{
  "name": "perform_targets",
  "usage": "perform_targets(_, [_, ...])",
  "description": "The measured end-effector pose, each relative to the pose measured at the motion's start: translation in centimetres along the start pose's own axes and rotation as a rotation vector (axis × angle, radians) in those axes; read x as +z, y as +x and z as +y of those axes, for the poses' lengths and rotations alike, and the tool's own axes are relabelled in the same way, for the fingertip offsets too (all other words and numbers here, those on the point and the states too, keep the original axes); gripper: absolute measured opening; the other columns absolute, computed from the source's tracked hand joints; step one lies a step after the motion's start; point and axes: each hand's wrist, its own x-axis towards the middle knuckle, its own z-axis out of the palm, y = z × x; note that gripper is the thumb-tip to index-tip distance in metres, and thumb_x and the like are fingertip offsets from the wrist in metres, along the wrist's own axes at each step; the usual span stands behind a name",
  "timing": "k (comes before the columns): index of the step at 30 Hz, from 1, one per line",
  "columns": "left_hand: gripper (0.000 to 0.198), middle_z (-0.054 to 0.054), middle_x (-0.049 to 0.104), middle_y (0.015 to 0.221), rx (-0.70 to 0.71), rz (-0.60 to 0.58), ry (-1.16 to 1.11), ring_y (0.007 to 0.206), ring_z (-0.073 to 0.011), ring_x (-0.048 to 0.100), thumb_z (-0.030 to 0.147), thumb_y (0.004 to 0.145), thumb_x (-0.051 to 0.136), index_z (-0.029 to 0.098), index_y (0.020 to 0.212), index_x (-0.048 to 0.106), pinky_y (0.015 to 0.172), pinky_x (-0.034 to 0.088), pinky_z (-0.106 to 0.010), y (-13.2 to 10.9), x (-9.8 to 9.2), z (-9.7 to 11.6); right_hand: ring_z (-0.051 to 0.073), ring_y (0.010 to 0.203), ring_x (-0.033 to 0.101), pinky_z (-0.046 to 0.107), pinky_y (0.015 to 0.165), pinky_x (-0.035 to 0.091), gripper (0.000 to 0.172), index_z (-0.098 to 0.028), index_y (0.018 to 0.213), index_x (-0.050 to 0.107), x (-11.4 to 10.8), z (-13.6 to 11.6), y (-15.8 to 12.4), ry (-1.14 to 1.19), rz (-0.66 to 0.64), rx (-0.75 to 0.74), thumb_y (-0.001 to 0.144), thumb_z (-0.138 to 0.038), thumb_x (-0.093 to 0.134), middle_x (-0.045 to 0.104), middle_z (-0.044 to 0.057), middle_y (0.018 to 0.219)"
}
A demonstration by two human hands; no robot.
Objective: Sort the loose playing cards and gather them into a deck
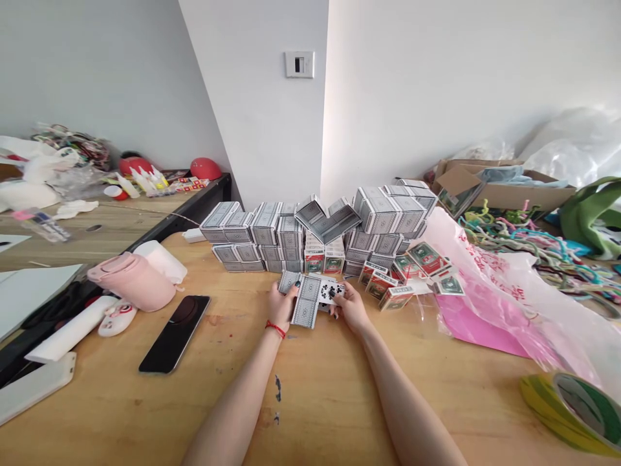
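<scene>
Between my hands is a small folded piece made of playing cards [305,309], with patterned grey backs showing. My left hand [281,304] grips its left side, thumb on top. In my right hand [352,309] is a playing card with black clubs [331,290], face up, pinched at its right edge and meeting the folded piece. Just behind stand stacked blocks built from playing cards [290,243]. An open, V-shaped card piece [328,220] rests on top of the card boxes in the middle. To the right lie several card boxes [395,298] in red and green.
A black phone [174,334], a pink pouch-like item [133,281] and white rolls lie at left. Pink plastic wrap [504,317], colourful fuzzy strips [514,249] and a cardboard box [526,188] are at right. A yellow tape roll [543,404] sits near front right.
</scene>
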Motion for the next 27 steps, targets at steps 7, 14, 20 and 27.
perform_targets(7, [0.037,-0.007,0.061,0.092,0.053,-0.058,0.039,0.082,-0.0168,0.058,0.030,0.061,0.063,0.016,0.092,0.049,0.071,0.045,-0.029,-0.5,0.4,0.1,0.010,0.029,0.047,0.017,0.029,0.030,0.027,-0.022,0.081,0.030,0.5,0.0,0.0,-0.092,-0.040,0.037,0.069,-0.036,0.050,0.051,-0.009,0.043])
perform_targets(14, [0.036,-0.007,0.060,0.090,0.136,-0.146,0.166,0.077,-0.0163,0.058,0.035,0.067,0.058,0.016,0.095,0.046,0.070,0.045,-0.029,-0.9,0.6,0.1,0.008,0.024,0.039,0.016,0.029,0.026,0.027,-0.023,0.075,0.021,0.6,0.9,0.1,-0.169,-0.015,0.018,0.072,-0.039,0.043,0.049,-0.011,0.036])
perform_targets(20, [0.043,-0.008,0.060,0.089,0.108,-0.230,0.174,0.077,-0.0171,0.059,0.033,0.062,0.064,0.016,0.096,0.044,0.068,0.046,-0.030,-1.2,0.8,0.6,0.007,0.022,0.035,0.015,0.028,0.021,0.029,-0.023,0.073,0.018,0.6,0.7,-0.1,-0.202,-0.003,-0.009,0.073,-0.042,0.041,0.048,-0.012,0.034])
perform_targets(27, [0.043,-0.007,0.061,0.085,0.060,-0.210,0.134,0.075,-0.0167,0.060,0.031,0.057,0.068,0.016,0.090,0.045,0.067,0.046,-0.029,-1.3,1.0,1.0,0.005,0.021,0.027,0.014,0.030,0.016,0.028,-0.024,0.071,0.017,0.7,0.7,-0.3,-0.229,0.002,-0.058,0.075,-0.038,0.041,0.037,-0.016,0.028])
